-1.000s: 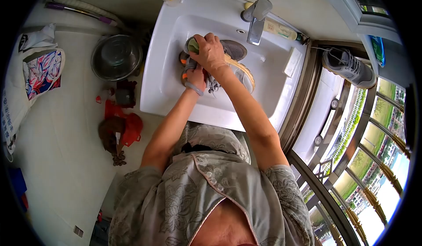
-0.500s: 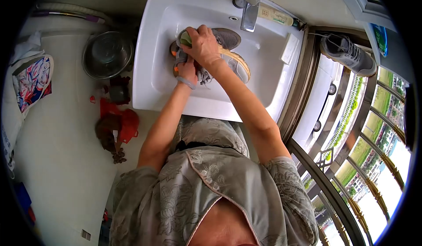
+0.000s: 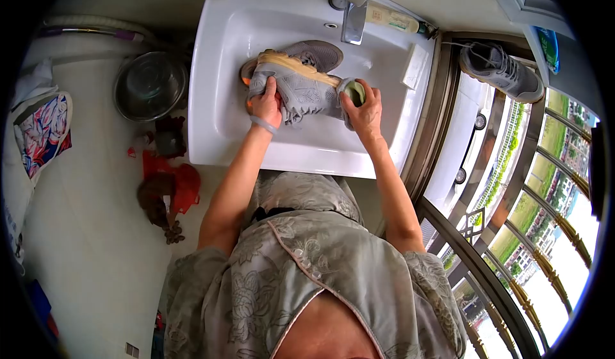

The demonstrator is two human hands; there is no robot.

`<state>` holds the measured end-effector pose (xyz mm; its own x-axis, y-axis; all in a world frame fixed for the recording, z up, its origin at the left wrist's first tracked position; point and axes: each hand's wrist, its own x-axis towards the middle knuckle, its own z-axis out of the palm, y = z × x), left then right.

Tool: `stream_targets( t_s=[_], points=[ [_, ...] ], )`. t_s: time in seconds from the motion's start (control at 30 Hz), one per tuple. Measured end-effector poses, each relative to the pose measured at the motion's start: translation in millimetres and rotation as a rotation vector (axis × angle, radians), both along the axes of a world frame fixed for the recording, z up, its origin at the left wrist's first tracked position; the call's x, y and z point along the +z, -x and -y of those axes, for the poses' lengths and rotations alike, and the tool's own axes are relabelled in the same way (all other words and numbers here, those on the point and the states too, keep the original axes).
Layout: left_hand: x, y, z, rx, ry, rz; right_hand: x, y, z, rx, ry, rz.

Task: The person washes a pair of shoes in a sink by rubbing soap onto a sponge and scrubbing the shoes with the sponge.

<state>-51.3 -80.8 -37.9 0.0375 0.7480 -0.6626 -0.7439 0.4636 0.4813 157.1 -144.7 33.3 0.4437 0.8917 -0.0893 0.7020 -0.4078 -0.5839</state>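
A grey sneaker [image 3: 298, 93] with a tan sole lies on its side in the white sink [image 3: 221, 125]. My left hand [image 3: 266, 107] is closed around its left end, thumb on the grey upper. At the sneaker's right end, my right hand [image 3: 365, 110] grips an oval grey-and-green scrubber [image 3: 350, 95]; its underside is hidden against the shoe. Behind them a second grey shoe [image 3: 318, 54] rests in the basin, partly covered by the first. Orange patches show at the left, beside the held sneaker.
A metal faucet [image 3: 354, 19] rises at the sink's back edge, near a lying bottle [image 3: 392, 19]. A white soap bar or box [image 3: 415, 66] sits on the right rim. Another sneaker [image 3: 501, 72] stands on the window ledge. A metal basin [image 3: 151, 86] is at left.
My right hand has moved right with the scrubber, from the sneaker's left end to its right end. The sneaker has been turned, its tan sole edge now facing the back of the sink.
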Motion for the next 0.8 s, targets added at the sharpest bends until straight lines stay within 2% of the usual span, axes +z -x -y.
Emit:
stream_targets(
  t_s=[0.1, 0.17, 0.3, 0.37, 0.4, 0.47, 0.5, 0.63, 0.73, 0.8],
  points=[
    [7, 2, -1, -0.068, 0.016, 0.007, -11, 55, -65, 0.326, -0.249, 0.162],
    [8, 2, -3, -0.076, 0.007, -0.044, -10, 105, -98, 0.45, -0.272, 0.152],
    [-1, 6, -5, -0.047, 0.003, -0.021, -6, 112, -87, 0.471, -0.253, 0.192],
    [-10, 7, -2, -0.053, -0.055, 0.026, -3, 65, -40, 0.419, -0.261, 0.268],
    [-4, 5, -1, -0.041, 0.025, 0.041, -8, 40, -16, 0.387, -0.262, 0.303],
    [-2, 2, 0, -0.042, 0.034, 0.08, -8, 0, 17, 0.332, -0.176, 0.44],
    [-1, 1, 0, -0.067, 0.046, 0.111, -4, -7, 20, 0.288, -0.127, 0.426],
    [2, -4, -1, -0.056, 0.013, 0.08, -13, 35, -22, 0.279, -0.281, 0.239],
    [-13, 3, 1, -0.112, -0.003, -0.041, -15, 107, -83, 0.474, -0.345, 0.157],
    [18, 3, 0, -0.113, -0.06, 0.018, -16, 127, -96, 0.515, -0.337, 0.16]
  ],
)
